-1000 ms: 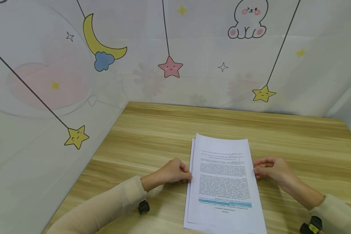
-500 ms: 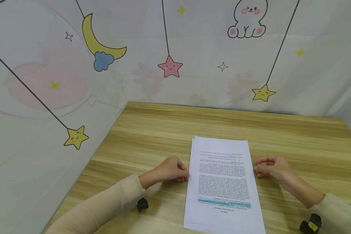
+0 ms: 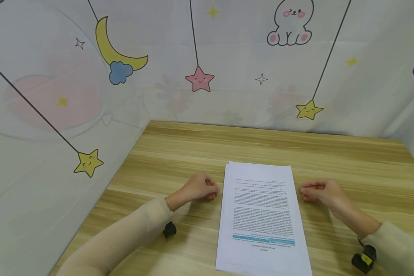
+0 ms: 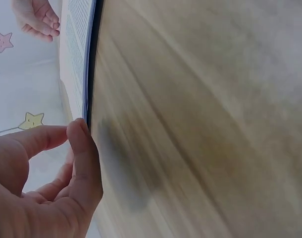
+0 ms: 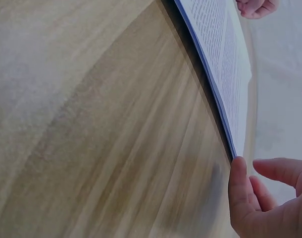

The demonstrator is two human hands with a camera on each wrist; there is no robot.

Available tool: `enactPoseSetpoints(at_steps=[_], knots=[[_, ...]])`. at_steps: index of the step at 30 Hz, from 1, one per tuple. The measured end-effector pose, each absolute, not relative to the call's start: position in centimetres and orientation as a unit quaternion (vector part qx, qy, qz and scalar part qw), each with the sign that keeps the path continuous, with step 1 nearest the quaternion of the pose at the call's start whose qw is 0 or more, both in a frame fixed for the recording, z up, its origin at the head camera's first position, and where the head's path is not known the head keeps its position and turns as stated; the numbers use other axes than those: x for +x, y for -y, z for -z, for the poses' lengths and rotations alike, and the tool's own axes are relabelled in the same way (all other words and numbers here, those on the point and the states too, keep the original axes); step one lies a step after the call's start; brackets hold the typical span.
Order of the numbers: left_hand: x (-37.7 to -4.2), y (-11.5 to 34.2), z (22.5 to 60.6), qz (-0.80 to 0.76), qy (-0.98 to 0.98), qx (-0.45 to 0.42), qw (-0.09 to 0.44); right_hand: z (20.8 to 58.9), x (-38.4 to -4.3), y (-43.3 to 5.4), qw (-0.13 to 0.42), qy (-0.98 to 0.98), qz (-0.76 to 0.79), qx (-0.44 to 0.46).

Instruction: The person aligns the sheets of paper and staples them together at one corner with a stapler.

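A stack of printed paper sheets (image 3: pixel 262 214) lies flat on the wooden table, with a blue-highlighted passage near its lower end. Left of the stack is my left hand (image 3: pixel 200 186), a small gap away from the long edge in the head view. Its thumb and forefinger tips meet in the left wrist view, with no sheet seen between them. On the opposite side, my right hand (image 3: pixel 324 193) hovers beside the right edge, fingers loosely bent. The right wrist view shows its thumb (image 5: pixel 279 169) apart from the forefinger, whose tip is near the stack's edge.
The wooden table (image 3: pixel 179 149) extends around the stack. White fabric (image 3: pixel 241 50) printed with stars and a moon stands behind it and at the left. A black wrist device (image 3: pixel 170 229) is at the left sleeve, another device (image 3: pixel 365 258) at the right.
The left hand has moved off the stack's edge, slightly away and up the table. The right hand has shifted slightly up. The top sheet settled flatter and more even with those below.
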State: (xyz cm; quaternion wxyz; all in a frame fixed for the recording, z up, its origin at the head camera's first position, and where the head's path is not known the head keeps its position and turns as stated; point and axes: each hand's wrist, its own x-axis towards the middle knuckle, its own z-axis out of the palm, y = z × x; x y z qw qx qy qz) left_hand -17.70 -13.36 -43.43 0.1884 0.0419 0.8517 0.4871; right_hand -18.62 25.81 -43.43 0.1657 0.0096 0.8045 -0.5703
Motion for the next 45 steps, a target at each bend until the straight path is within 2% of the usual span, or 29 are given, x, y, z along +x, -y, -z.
enactPoseSetpoints(at_steps=[12,19,45], knots=[[-20.1,12.3,43.6,-0.518,-0.840,0.005,0.160,43.4,-19.7,-25.4,0.160,-0.806,0.570,-0.003],[-20.6,11.6,43.3,-0.548,-0.817,-0.014,0.177,43.5,-20.1,-24.9,0.159,-0.790,0.592,0.007],[-21.1,11.3,43.4,-0.554,-0.813,-0.028,0.178,44.0,-20.7,-24.0,0.148,-0.814,0.562,0.017]])
